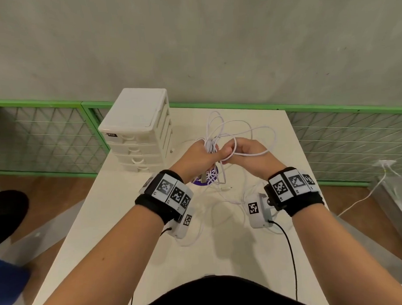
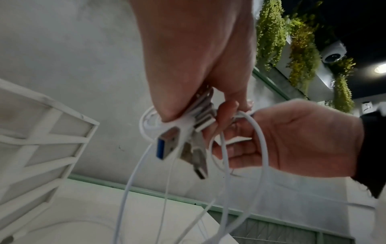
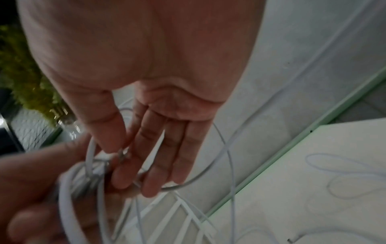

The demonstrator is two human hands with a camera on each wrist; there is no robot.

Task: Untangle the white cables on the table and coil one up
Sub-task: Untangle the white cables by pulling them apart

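White thin cables (image 1: 219, 129) hang bunched above the middle of the pale rectangular table (image 1: 129, 223), their loops fanning toward the far edge while loose strands trail down onto the top beneath the wrists. The left hand (image 1: 199, 155) has its fingers curled tight round the bundle, and in the left wrist view several white plug housings and a blue-tongued USB plug (image 2: 167, 147) stick out below its fist. The right hand (image 1: 248, 154) sits just beside it, touching the same bunch; its thumb and forefinger pinch one strand while the other fingers (image 3: 173, 156) lie nearly straight, with a loop draped over them. That strand runs sideways from the pinch, out to the right and round toward the far side, so the right hand looks better placed to draw it clear while the left anchors the plugs. At the table's far left corner stands a white plastic small drawer chest (image 1: 137, 131); its drawers are shut, so its contents cannot be told.
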